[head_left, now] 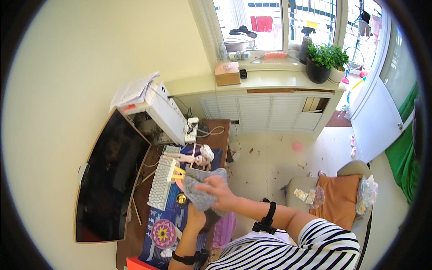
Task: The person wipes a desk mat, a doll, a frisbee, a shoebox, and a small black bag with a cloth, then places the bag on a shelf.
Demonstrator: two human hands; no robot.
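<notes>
A fuzzy grey cloth (200,189) hangs bunched over the near edge of the desk. My right hand (219,192) grips it from above, with fingers spread over its folds. Coming from below, my left hand (195,216) reaches under the cloth, which hides its fingers. A darker fabric-like part (211,221) shows beneath, beside the left wrist. Just past the cloth lie an unclothed doll (189,158) and a white piece with yellow legs (176,172). Close to my left hand are a shiny gold round object (182,199) and a purple round box (164,233) with a star pattern.
A white keyboard (163,179) rests on a blue desk mat (148,248) before a curved monitor (108,179). A white computer case (165,111) and a power strip (191,130) stand at the desk's end. A chair with an orange cushion (337,195) is at right.
</notes>
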